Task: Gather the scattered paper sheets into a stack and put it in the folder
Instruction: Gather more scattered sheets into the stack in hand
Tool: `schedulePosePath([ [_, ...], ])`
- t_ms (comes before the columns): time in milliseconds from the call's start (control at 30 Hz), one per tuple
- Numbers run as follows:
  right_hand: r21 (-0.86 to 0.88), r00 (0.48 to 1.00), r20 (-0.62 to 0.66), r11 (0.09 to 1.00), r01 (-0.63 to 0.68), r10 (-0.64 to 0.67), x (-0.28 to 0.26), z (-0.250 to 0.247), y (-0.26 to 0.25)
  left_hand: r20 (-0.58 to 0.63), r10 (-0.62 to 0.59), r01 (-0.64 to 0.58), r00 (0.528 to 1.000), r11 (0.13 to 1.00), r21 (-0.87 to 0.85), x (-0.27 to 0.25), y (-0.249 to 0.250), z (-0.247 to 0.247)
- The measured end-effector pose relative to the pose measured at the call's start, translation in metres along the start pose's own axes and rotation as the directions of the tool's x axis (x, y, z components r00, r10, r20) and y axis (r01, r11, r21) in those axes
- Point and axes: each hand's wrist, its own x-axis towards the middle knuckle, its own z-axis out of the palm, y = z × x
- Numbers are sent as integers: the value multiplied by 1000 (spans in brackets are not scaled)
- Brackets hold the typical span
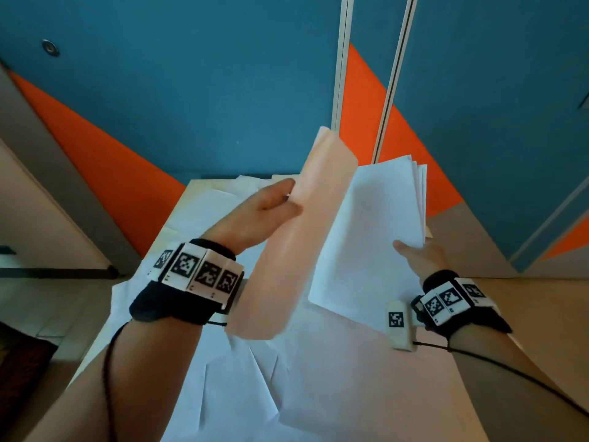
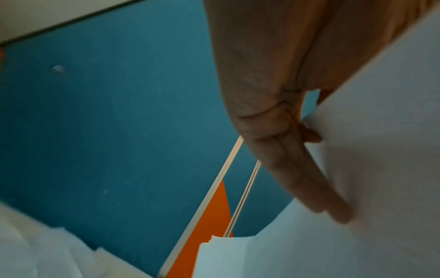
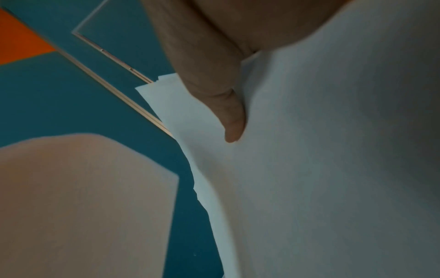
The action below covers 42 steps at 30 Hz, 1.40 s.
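Note:
A pale peach folder (image 1: 293, 237) is held up over the table, slightly spread at its top. My left hand (image 1: 271, 208) grips its left edge, thumb on the near face; in the left wrist view the fingers (image 2: 297, 169) lie along the folder (image 2: 381, 131). A stack of white sheets (image 1: 369, 237) is lifted just right of the folder. My right hand (image 1: 417, 253) pinches the stack's lower right edge; the right wrist view shows its thumb (image 3: 228, 112) pressed on the top sheet (image 3: 309, 150), with the folder (image 3: 83, 197) at the left.
More white sheets (image 1: 271, 378) cover the light table (image 1: 497, 330) below both hands, some reaching the far end (image 1: 204, 205). Beyond the table is a teal and orange floor (image 1: 159, 90) with two white poles (image 1: 392, 78).

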Motion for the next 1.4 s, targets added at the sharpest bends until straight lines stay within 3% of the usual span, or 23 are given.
schedulePosePath([
  [67,32,999,33,999,-33,32,-1,-1,2,-73,-10,-11,997,958,-286,2,3,-5],
  [133,77,992,104,994,-74,66,-5,-4,1,-169,-50,-18,984,925,-379,7,-4,-10],
  [233,103,975,211,990,-95,72,-11,-7,1,-292,-153,49,944,941,-336,12,-27,-13],
  [367,187,947,315,975,-117,54,-18,-3,1,-351,-274,231,895,960,-162,13,-64,-6],
  [467,159,925,376,980,-124,56,-21,2,1,-333,-342,344,879,937,-57,11,-83,0],
  [567,93,931,360,991,-93,54,-23,9,2,-307,-356,379,883,925,18,7,-89,7],
  [800,21,921,384,997,-74,60,-22,23,5,-302,-350,336,887,937,-98,3,-89,14],
  [933,26,898,436,997,-69,50,-22,27,6,-299,-295,300,908,953,-29,2,-100,9],
  [1033,188,888,459,980,-66,-28,-38,24,-7,-285,-263,282,922,959,26,2,-104,2],
  [1133,395,871,488,906,-154,-64,-46,18,-17,-260,-254,269,931,963,20,0,-103,1],
  [1233,363,802,591,916,-170,-85,-46,18,-19,-224,-225,232,948,973,6,-2,-101,7],
  [1400,372,796,590,920,-123,-132,-34,18,-9,-192,-222,187,956,965,-181,-6,-96,14],
])
